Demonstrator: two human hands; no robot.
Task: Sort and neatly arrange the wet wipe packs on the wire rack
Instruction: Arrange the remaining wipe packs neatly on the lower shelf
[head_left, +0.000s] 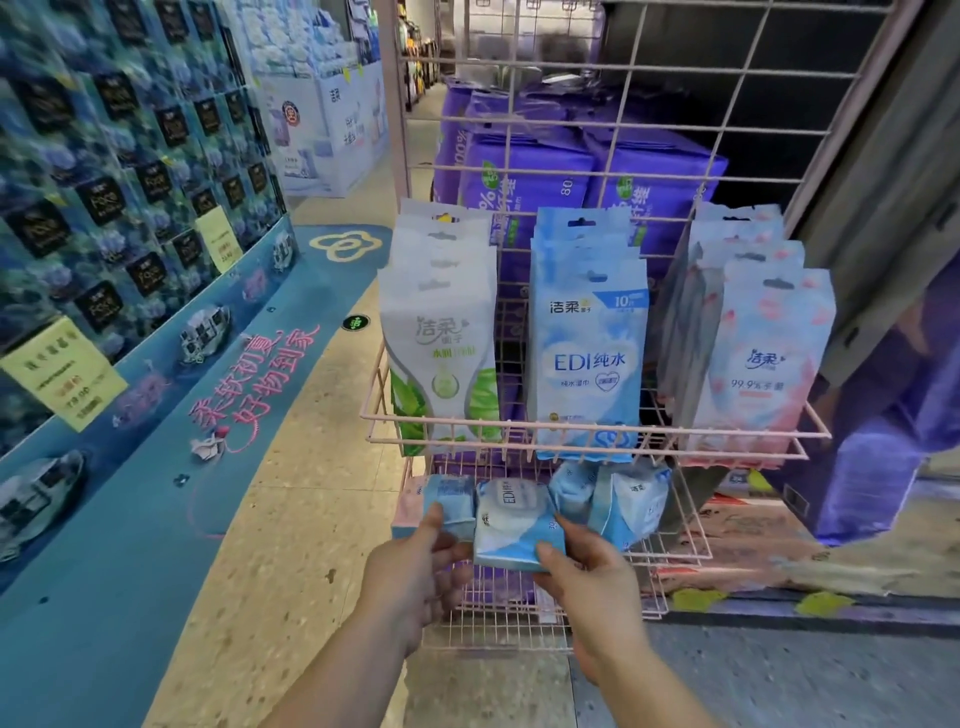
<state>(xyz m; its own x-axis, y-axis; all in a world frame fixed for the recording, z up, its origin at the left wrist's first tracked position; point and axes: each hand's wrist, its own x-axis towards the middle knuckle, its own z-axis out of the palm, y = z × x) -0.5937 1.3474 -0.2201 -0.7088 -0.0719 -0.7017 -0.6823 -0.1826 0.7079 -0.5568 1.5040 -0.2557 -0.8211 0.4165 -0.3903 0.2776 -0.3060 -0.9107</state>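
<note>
A pink wire rack (582, 427) carries three hanging rows of wet wipe packs: green-leaf packs (441, 343) on the left, blue EDI packs (587, 343) in the middle, pink packs (758, 358) on the right. On the lower basket shelf (675, 551) lie small blue packs. My right hand (592, 571) grips a blue-and-white EDI pack (511, 525) by its lower right corner. My left hand (415, 566) holds the small blue pack (449, 499) to its left, thumb on top. More blue packs (623, 499) lie to the right on the shelf.
Purple bulk wipe packs (587, 171) stand behind the rack's grid. A blue display wall of tissue boxes (130, 171) runs along the left, with a blue floor sticker (270, 374) below it. A lower wire shelf (498, 613) sits under my hands.
</note>
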